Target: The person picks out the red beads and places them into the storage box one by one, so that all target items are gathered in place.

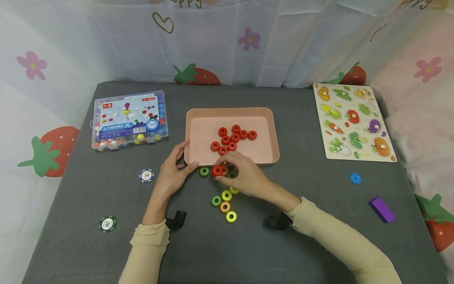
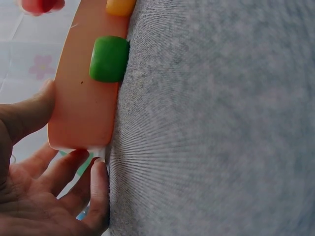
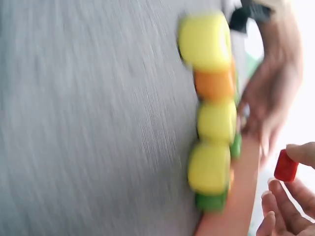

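Between thumb and fingers, my right hand [image 1: 250, 177] pinches a red ring bead [image 1: 213, 172] just above the near edge of a pink tray [image 1: 200, 122]. The right wrist view shows that red bead [image 3: 286, 166] held at the fingertips. My left hand [image 1: 172, 175] grips the tray's near left corner, thumb at the rim and fingers round the side. Several red beads [image 1: 252, 135] lie together inside the tray. On the cloth in front are green [image 1: 201, 172], yellow [image 1: 231, 220] and orange beads [image 1: 225, 211]; my right hand partly hides some of them.
A clear case of small coloured parts [image 1: 129, 118] lies back left. Two poker chips [image 1: 146, 175] sit left of my arm. At the right are a vegetable puzzle board [image 1: 354, 122], a blue disc [image 1: 355, 178] and a purple block [image 1: 382, 210].
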`<state>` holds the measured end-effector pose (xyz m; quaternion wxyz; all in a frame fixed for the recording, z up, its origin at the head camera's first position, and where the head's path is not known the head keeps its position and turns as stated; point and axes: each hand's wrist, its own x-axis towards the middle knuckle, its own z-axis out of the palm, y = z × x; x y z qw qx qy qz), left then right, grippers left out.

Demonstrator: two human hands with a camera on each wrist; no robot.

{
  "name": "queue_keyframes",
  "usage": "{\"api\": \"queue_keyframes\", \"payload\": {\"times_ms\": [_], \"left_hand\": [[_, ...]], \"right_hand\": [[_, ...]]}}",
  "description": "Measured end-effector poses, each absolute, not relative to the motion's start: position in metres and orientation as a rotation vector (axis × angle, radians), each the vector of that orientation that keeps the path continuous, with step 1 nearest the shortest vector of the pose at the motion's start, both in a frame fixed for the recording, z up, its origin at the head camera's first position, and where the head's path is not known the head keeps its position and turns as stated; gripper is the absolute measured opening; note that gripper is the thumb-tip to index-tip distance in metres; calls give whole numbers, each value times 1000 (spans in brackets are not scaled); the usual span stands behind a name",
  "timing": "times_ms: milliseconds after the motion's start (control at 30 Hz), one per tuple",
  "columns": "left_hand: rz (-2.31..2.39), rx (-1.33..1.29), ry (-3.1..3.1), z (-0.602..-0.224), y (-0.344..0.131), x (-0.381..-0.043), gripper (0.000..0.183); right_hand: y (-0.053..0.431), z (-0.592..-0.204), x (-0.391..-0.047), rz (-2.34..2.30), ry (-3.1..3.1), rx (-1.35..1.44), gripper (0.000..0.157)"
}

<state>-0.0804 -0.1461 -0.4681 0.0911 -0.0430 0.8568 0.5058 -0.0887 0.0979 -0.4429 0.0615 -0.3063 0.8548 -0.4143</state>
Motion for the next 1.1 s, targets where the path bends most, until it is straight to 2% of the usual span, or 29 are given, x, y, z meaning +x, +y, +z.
{"api": "queue_keyframes", "payload": {"times_ms": [233, 467, 1100], "left_hand": [[1498, -131, 2542, -468, -146, -79, 71], [1502, -137, 2538, -467, -145, -79, 71], [1503, -151, 2525, -467, -146, -80, 70]], "right_hand": [[123, -442, -120, -1436, 2648, -652, 32], [140, -448, -135, -1429, 2678, -572, 32], [136, -462, -141, -1225, 2754, -361, 30]]}}
